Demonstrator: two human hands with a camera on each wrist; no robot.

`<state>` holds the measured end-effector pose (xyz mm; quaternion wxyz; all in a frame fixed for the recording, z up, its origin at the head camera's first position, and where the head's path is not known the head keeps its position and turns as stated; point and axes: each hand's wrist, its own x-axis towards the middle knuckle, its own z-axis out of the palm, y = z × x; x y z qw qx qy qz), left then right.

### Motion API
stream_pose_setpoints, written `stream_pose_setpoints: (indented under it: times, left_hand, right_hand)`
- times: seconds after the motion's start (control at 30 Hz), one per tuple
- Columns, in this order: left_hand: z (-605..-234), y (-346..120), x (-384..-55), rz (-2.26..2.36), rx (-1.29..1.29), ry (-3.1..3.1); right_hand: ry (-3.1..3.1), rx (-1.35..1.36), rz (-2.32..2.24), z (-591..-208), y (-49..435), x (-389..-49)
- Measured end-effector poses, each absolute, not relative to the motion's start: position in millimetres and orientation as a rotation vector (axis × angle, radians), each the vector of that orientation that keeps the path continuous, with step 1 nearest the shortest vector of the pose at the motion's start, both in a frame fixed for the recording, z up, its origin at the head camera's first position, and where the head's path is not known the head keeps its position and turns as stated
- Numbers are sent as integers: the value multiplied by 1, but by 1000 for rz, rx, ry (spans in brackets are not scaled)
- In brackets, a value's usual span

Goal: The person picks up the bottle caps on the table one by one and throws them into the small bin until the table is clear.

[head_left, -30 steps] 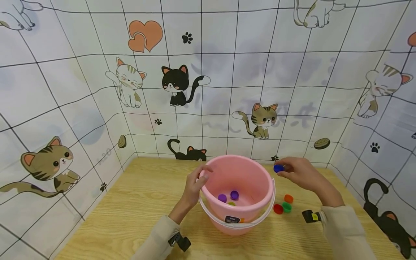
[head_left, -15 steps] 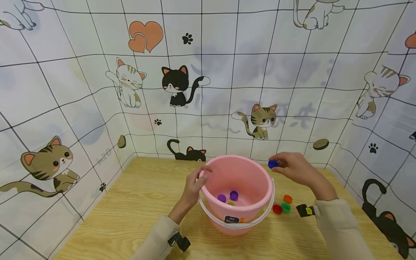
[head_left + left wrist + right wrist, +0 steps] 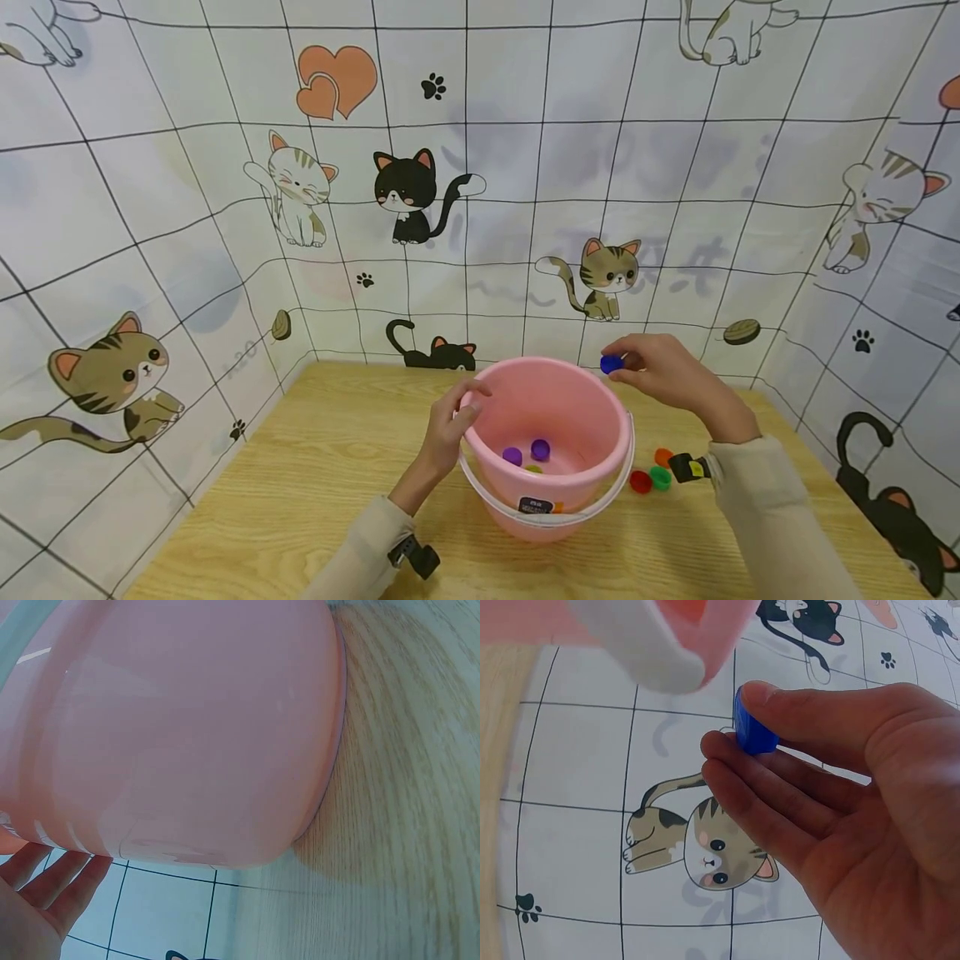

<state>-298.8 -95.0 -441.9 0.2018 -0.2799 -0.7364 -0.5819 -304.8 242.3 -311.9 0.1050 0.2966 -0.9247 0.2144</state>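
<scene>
A pink bucket (image 3: 551, 492) with a white handle stands upright on the wooden table. My left hand (image 3: 447, 427) grips its left rim, thumb and fingers on either side; in the left wrist view the fingers (image 3: 64, 885) lie along the outer wall. Between thumb and fingers my right hand (image 3: 667, 371) pinches a blue bottle cap (image 3: 611, 363), held just above and beyond the bucket's right rim. The right wrist view shows the blue cap (image 3: 754, 727) edge-on. Inside the bucket lie a purple cap (image 3: 512, 457), a darker purple cap (image 3: 540, 450) and a partly hidden yellow-green one (image 3: 533, 469).
On the table (image 3: 330, 467) right of the bucket lie a red cap (image 3: 641, 482), a green cap (image 3: 661, 477) and an orange cap (image 3: 663, 457), partly covered by the right wrist camera (image 3: 686, 467). A cat-printed wall sheet (image 3: 502, 167) encloses the back and sides.
My right hand has moved left and upward with the blue cap, toward the bucket's rim. The left hand and the bucket have stayed in place.
</scene>
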Motion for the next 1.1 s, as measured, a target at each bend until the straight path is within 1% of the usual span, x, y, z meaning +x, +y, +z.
stream_pose_setpoints:
  times: [0.8,1.1]
  left_hand:
    - [-441,-95,-299,-1628,-785,-2052]
    - [-440,-96,-298,-1614,-796,-2049]
  right_hand:
    - [-2750,920,642,-296,199,-318]
    - [-2756,918,631,-293,192,-318]
